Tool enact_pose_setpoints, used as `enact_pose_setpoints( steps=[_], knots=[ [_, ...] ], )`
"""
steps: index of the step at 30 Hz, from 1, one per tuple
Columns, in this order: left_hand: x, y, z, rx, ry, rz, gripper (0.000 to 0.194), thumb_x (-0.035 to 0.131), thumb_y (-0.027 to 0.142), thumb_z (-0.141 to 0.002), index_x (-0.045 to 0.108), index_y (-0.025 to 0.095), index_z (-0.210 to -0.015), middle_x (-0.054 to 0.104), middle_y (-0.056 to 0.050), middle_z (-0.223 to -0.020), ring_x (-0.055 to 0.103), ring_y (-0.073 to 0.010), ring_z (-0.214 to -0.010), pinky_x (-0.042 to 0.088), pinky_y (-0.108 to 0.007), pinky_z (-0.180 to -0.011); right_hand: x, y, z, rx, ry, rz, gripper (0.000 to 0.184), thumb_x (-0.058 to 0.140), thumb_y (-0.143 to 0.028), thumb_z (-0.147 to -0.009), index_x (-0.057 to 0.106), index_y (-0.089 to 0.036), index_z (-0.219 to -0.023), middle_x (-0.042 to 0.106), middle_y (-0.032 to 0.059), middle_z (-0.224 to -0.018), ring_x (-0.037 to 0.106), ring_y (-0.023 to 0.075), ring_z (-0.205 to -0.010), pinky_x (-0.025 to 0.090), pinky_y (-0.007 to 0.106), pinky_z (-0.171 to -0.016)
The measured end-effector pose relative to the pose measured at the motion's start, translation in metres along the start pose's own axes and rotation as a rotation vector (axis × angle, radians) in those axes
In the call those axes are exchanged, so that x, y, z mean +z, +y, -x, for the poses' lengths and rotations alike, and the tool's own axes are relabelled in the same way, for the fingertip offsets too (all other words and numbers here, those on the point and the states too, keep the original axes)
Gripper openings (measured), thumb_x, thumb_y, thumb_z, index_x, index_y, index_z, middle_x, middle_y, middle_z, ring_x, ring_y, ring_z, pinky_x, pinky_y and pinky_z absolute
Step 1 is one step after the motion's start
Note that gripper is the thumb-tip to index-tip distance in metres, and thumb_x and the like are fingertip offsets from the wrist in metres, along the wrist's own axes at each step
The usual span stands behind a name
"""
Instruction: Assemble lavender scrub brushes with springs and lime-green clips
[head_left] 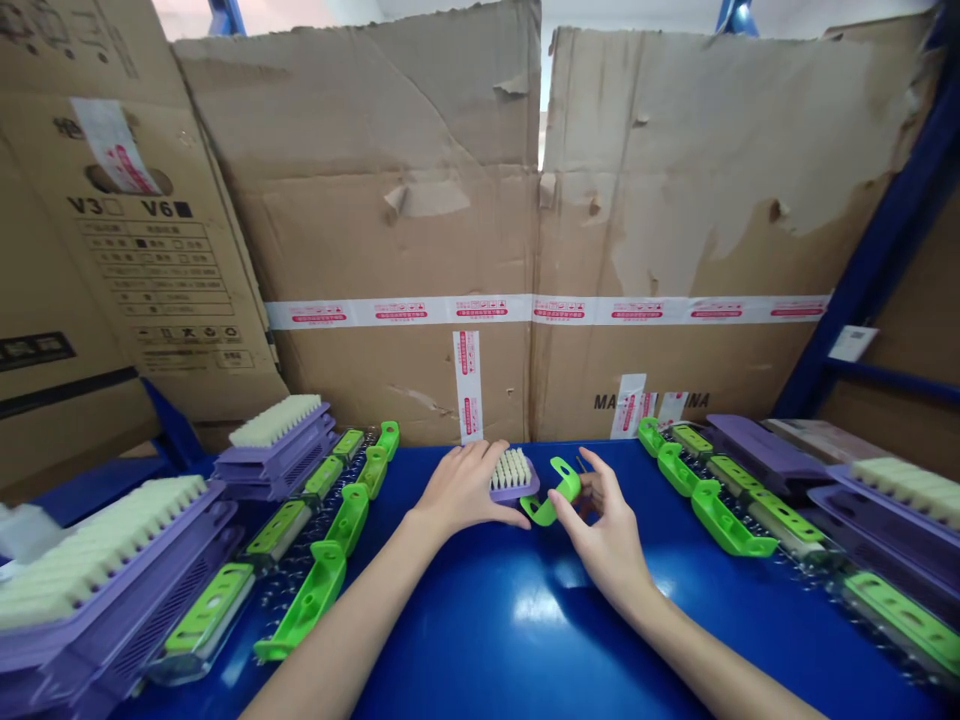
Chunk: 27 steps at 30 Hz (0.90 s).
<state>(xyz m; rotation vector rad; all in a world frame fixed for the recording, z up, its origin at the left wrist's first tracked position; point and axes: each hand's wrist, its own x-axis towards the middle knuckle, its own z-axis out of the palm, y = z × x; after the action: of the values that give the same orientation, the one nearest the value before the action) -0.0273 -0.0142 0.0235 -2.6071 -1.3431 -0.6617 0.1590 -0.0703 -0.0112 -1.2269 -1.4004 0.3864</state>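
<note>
Near the middle of the blue tabletop, my left hand [469,490] is closed over a purple brush head with cream bristles [511,474], its bristles facing up. Part of that brush head is hidden under the fingers. Just to the right, my right hand [606,520] pinches a bright green curved plastic bracket [561,492] between thumb and fingers. The bracket's lower left end meets the purple edge; whether the two are joined I cannot tell. A thin dark object [580,463] shows by the right fingertips, too small to name.
Stacked purple brush parts [277,450] stand at the left, and more purple parts [765,455] at the right. Rows of green brackets [307,600], clear-and-green pieces [206,610] and small metal parts [289,570] flank the work area. Cardboard walls [390,240] close off the back.
</note>
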Motion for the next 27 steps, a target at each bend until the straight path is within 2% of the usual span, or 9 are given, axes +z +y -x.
enact_pose_setpoints(
  steps=[6, 10, 16, 19, 23, 27],
  knots=[
    [-0.003, 0.002, 0.01, 0.012, 0.051, -0.085, 0.078, 0.068, 0.068, -0.057, 0.051, 0.021, -0.117, 0.062, -0.009, -0.107, 0.06, -0.028, -0.098, 0.047, -0.039, -0.084, 0.005, -0.002, -0.001, 0.028, -0.009, -0.013, 0.054, 0.049, -0.042, -0.085, 0.041, -0.013, -0.13, 0.063, 0.0076, -0.09, 0.058, 0.0175, -0.073, 0.047, 0.031, -0.065],
    [-0.002, 0.0, 0.014, 0.061, 0.099, -0.158, 0.075, 0.069, 0.063, -0.061, 0.05, 0.02, -0.12, 0.061, -0.011, -0.106, 0.059, -0.0276, -0.097, 0.046, -0.039, -0.083, 0.006, -0.001, -0.003, 0.07, -0.006, 0.025, 0.057, 0.047, -0.045, -0.084, 0.041, -0.012, -0.13, 0.061, 0.0045, -0.082, 0.057, 0.0177, -0.069, 0.046, 0.032, -0.066],
    [0.005, -0.007, 0.022, 0.207, 0.285, -0.189, 0.061, 0.062, 0.056, -0.073, 0.053, 0.017, -0.119, 0.06, -0.016, -0.11, 0.057, -0.0294, -0.102, 0.044, -0.041, -0.085, 0.018, 0.002, -0.014, 0.137, -0.06, 0.045, 0.062, 0.044, -0.045, -0.085, 0.036, -0.009, -0.134, 0.06, 0.0052, -0.081, 0.058, 0.0202, -0.071, 0.047, 0.036, -0.07],
    [0.009, -0.008, 0.025, 0.22, 0.32, -0.195, 0.054, 0.054, 0.056, -0.079, 0.054, 0.019, -0.118, 0.058, -0.016, -0.116, 0.055, -0.0292, -0.105, 0.042, -0.043, -0.088, 0.024, 0.003, -0.016, 0.08, -0.071, -0.027, 0.056, 0.042, -0.043, -0.087, 0.037, -0.013, -0.133, 0.062, 0.0067, -0.089, 0.059, 0.0203, -0.079, 0.047, 0.037, -0.076],
    [0.014, -0.008, 0.027, 0.247, 0.297, -0.215, 0.051, 0.051, 0.054, -0.082, 0.051, 0.021, -0.12, 0.057, -0.014, -0.119, 0.053, -0.0282, -0.107, 0.039, -0.044, -0.09, 0.022, 0.003, -0.011, -0.02, -0.109, -0.073, 0.054, 0.043, -0.042, -0.089, 0.035, -0.016, -0.135, 0.061, 0.0092, -0.103, 0.058, 0.0204, -0.093, 0.045, 0.038, -0.086],
    [0.017, -0.007, 0.028, 0.236, 0.315, -0.214, 0.056, 0.052, 0.05, -0.081, 0.045, 0.018, -0.127, 0.057, -0.014, -0.115, 0.052, -0.0287, -0.106, 0.036, -0.045, -0.091, 0.018, 0.001, -0.005, -0.072, -0.108, -0.032, 0.055, 0.044, -0.042, -0.089, 0.034, -0.016, -0.136, 0.057, 0.0122, -0.114, 0.056, 0.0224, -0.102, 0.044, 0.041, -0.09]
  ],
)
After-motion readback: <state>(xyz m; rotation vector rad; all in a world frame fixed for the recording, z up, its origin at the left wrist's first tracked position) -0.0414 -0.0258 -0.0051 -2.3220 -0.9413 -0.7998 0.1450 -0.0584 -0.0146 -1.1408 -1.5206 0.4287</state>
